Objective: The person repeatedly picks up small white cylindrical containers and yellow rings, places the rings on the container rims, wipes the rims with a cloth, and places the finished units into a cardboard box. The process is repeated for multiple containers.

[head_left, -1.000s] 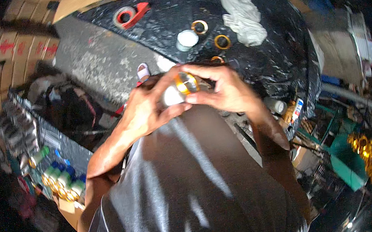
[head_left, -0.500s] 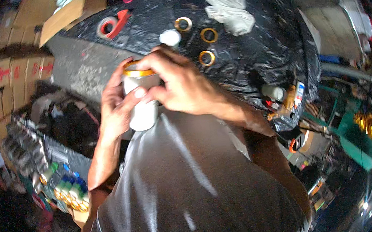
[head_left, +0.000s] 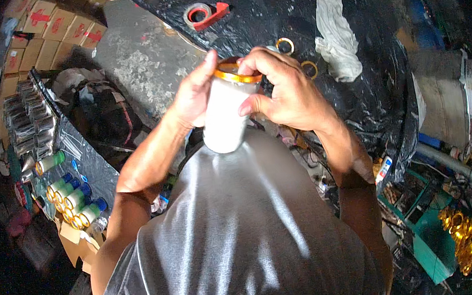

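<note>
A white cylindrical canister (head_left: 224, 114) with a gold ring (head_left: 235, 76) around its top stands a little tilted between my hands, close to my shirt. My right hand (head_left: 293, 91) grips it near the top, thumb on its side and fingers curled over the gold rim. Against the canister's left side rests my left hand (head_left: 192, 97), one digit pointing up beside the rim; its other fingers are partly hidden behind the canister. Beyond my right hand, loose gold rings (head_left: 285, 46) lie on the black plastic-covered table (head_left: 267, 15).
A red tape dispenser (head_left: 212, 17) and a crumpled white cloth (head_left: 337, 37) lie on the table. To the left are capped canisters (head_left: 76, 200) on a side bench (head_left: 87, 147), with stacked cartons (head_left: 60, 33) behind. A gold heap (head_left: 462, 238) sits by a green metal frame (head_left: 433, 247) at right.
The view has shifted, so the canister appears farther right. My left thumb has come off the canister's front, and the left hand has opened out along its side. My right hand still grips the rim.
</note>
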The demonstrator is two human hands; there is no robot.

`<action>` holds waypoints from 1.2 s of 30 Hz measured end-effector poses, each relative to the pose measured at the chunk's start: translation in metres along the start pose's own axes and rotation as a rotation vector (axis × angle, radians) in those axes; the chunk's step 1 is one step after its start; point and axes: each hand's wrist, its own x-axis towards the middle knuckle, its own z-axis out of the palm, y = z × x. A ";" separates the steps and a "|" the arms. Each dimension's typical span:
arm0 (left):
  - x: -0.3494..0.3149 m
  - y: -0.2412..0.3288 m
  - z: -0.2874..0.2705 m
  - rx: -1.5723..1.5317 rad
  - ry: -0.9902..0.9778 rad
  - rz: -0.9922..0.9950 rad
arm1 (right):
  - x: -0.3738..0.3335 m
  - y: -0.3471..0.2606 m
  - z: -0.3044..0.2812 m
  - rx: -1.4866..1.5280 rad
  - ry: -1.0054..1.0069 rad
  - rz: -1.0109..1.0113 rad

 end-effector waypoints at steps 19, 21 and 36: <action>-0.035 -0.035 -0.033 -0.324 -0.012 0.300 | 0.052 0.010 0.035 0.179 -0.329 -0.030; -0.044 -0.036 -0.036 -0.317 0.002 0.382 | 0.060 0.010 0.045 0.239 -0.389 -0.026; -0.116 -0.008 -0.035 -0.175 0.468 0.489 | 0.094 0.008 0.095 0.435 -0.380 -0.099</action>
